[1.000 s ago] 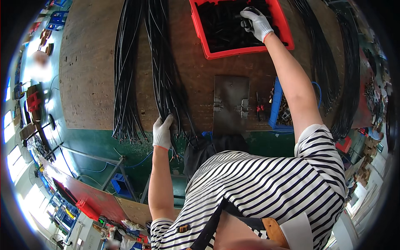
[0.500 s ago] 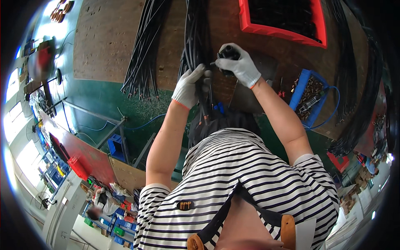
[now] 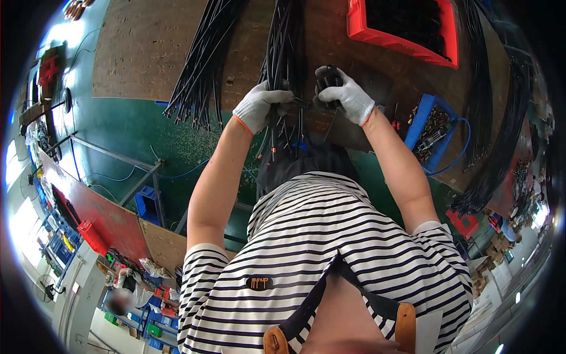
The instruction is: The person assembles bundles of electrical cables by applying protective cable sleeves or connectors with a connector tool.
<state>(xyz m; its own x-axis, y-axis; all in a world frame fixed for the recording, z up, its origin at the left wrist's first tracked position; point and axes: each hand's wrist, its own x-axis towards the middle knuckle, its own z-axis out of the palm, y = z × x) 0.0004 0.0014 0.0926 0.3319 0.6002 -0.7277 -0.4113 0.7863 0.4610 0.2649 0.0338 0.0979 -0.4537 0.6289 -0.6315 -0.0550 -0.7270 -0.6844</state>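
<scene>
1. Left hand point(image 3: 262, 105): white knit glove, orange cuff edge; fingers curled round a black cable bundle point(image 3: 282, 44), close to its loose ends.
2. Right hand point(image 3: 349, 101): matching glove, half-closed on a clutch of black ribbed parts point(image 3: 328, 82); count can't be told. It sits just right of the left hand, near the bundle.
3. Bundle: thin, smooth, flexible strands running down the table, ends past its near edge, some coppery-tipped.
4. Second cable bundle point(image 3: 206, 56): left of the first, ends fanned out. More black cables point(image 3: 501, 150) drape at far right.
5. Red bin point(image 3: 407, 48): plastic, rectangular, full of black pieces. Blue bin point(image 3: 417, 121): smaller, holds small brassy parts; blue hose point(image 3: 469, 134) beside it.
6. Table point(image 3: 141, 53): brown, wood-like, scuffed and pitted.
7. Room: green floor point(image 3: 132, 121) with scattered bits, metal frame point(image 3: 112, 150), another person point(image 3: 138, 294) lower left.
</scene>
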